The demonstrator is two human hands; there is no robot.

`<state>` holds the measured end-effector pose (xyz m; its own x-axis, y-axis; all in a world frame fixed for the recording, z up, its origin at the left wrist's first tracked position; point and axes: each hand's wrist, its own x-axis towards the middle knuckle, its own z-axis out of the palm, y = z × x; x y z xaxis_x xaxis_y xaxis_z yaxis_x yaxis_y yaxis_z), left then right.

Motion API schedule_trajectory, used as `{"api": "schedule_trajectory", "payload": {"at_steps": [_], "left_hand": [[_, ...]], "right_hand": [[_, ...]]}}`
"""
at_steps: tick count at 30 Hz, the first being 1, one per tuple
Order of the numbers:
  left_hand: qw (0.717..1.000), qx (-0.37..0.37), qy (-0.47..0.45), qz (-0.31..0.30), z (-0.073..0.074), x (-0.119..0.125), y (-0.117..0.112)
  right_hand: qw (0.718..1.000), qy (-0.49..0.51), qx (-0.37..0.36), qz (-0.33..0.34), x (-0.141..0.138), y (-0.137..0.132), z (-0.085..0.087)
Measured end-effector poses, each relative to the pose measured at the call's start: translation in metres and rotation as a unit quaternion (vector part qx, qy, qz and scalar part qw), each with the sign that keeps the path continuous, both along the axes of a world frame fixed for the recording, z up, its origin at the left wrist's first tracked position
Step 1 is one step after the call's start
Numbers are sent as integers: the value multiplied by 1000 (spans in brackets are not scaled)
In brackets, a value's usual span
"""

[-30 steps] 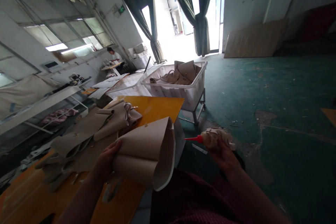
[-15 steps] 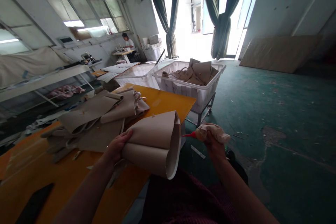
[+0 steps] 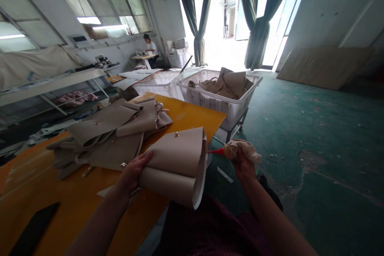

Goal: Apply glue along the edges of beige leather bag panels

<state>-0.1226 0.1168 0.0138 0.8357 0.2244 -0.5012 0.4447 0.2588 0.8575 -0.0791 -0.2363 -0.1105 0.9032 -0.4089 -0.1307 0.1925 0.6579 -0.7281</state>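
The left hand has its grip closed on the beige piece, over the near right edge of the orange surface. The right hand grips a wrapped bottle; its red nozzle has advanced to the piece's open right rim, apparently the working point; contact unconfirmed.

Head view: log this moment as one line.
left hand: grips beige bag | right hand: holds wrapped bottle, red nozzle by bag's open edge | yellow table: piled bags
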Motion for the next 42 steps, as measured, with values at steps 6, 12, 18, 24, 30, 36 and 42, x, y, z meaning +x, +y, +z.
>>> {"api": "schedule_trajectory", "payload": {"at_steps": [6, 12, 18, 24, 30, 36, 42], "left_hand": [[1000, -11, -3, 9, -2, -1, 1], [999, -19, 4, 26, 5, -1, -4], [1000, -12, 2, 24, 7, -3, -8], [999, -16, -10, 28, 2, -5, -5], [999, -29, -3, 30, 1, -7, -6], [999, -24, -4, 35, 3, -10, -8], [999, -24, -7, 36, 0, -11, -7]], "right_hand": [[999, 23, -42, 9, 1, 4, 4], [997, 41, -55, 27, -10, 2, 5], [997, 25, -59, 36, -16, -1, -6], [999, 4, -40, 23, 4, -3, -10], [999, 8, -33, 34, 12, -1, -17], [997, 36, -40, 59, -7, -5, -21], [996, 84, -13, 34, -25, -5, -31]]}}
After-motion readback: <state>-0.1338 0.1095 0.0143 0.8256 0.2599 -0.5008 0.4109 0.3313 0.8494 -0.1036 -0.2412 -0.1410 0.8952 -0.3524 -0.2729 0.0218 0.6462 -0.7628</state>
